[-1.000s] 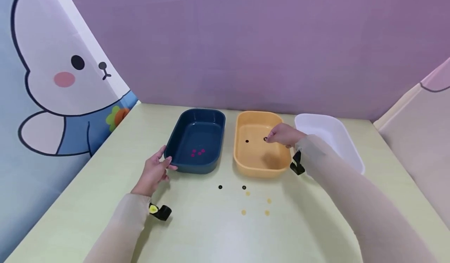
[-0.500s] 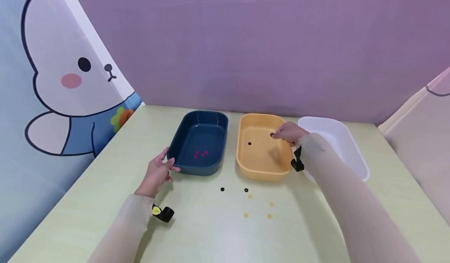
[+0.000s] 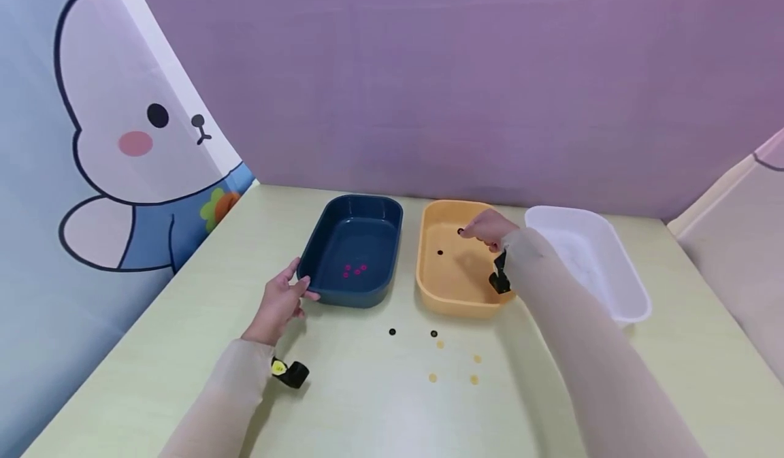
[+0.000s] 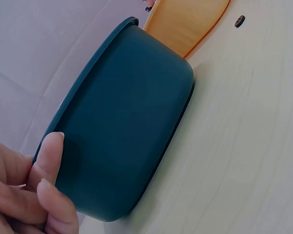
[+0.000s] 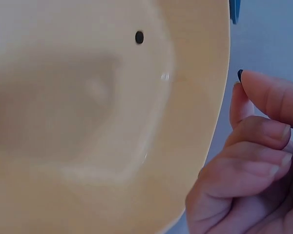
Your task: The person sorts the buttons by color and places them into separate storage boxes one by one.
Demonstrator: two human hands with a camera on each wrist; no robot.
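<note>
Right-hand fingers (image 5: 271,95) mostly hide one black button (image 5: 240,75).

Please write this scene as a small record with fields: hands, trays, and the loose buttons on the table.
Left hand: holds the blue tray at its near left corner
Right hand: pinches a black button over the orange tray
Blue tray: four pink buttons inside
Orange tray: one black button lying inside
White tray: right of the orange tray
On the table: two black buttons, four yellow buttons
</note>
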